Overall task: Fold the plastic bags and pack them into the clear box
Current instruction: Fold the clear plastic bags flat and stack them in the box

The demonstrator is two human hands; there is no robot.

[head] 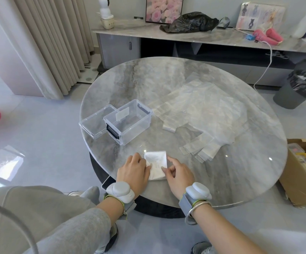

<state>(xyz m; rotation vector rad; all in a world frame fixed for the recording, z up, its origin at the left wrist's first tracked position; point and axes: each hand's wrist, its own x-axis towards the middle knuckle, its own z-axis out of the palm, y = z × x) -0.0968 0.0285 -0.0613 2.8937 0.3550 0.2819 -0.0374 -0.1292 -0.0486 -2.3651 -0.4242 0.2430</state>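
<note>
A small folded white plastic bag (156,165) lies near the front edge of the round marble table (167,85). My left hand (133,171) rests flat on its left side. My right hand (178,174) pinches its right edge between thumb and fingers. The clear box (128,121) stands open at the table's left, with one small folded bag leaning against its inner back wall. Its clear lid (95,123) lies beside it on the left. Several flat translucent plastic bags (203,114) are spread over the table's right half.
A cardboard box (302,173) stands on the floor at the right. A grey bin (299,88) with a black liner is behind it. A long sideboard (185,35) at the back carries a black bag and small items. Curtains hang at the left.
</note>
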